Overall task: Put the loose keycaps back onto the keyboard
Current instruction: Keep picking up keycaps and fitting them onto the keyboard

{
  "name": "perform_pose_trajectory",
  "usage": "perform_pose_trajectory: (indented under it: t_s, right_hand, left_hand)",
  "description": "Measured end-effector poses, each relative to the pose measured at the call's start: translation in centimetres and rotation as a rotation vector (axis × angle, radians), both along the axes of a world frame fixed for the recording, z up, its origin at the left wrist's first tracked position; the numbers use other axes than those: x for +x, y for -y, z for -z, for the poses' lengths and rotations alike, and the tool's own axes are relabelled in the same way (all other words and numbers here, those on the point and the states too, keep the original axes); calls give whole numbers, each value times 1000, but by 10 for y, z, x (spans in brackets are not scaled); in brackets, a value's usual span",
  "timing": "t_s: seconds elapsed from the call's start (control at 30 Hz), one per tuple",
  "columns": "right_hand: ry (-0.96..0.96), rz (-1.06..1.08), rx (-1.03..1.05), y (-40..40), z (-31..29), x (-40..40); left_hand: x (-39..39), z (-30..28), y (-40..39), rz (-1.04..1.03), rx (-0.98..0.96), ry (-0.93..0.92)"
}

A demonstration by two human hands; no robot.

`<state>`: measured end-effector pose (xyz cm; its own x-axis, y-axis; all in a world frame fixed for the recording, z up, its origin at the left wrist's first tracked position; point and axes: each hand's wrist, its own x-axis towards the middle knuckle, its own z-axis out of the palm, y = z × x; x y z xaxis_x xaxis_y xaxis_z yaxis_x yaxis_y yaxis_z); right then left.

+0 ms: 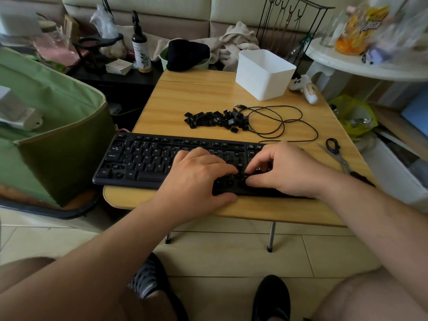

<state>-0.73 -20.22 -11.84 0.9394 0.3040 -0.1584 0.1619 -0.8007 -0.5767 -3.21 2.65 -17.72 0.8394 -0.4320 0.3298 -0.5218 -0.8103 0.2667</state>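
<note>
Both bare forearms are stretched over the low yellow wooden folding table (231,93), hands working on the black full-size keyboard (139,158).

Largest to smallest: table, keyboard with empty sockets at its right half, heap of loose black keycaps (215,119) lying just behind it beside a coiled black cable (278,121). The left hand (199,174) is laid on the keys, fingers curled; the right hand (284,170) is pinched over something small, probably a keycap, though this cannot be confirmed. A skewed cap could be jammed if pressed off-centre.
</note>
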Motion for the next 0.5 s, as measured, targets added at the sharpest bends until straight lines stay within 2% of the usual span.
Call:
perform_pose_trajectory:
  t_s: [0.5]
  right_hand:
    - [-64, -5, -106, -12, 1, 3]
  left_hand:
    - [0, 3, 1, 41, 4, 62]
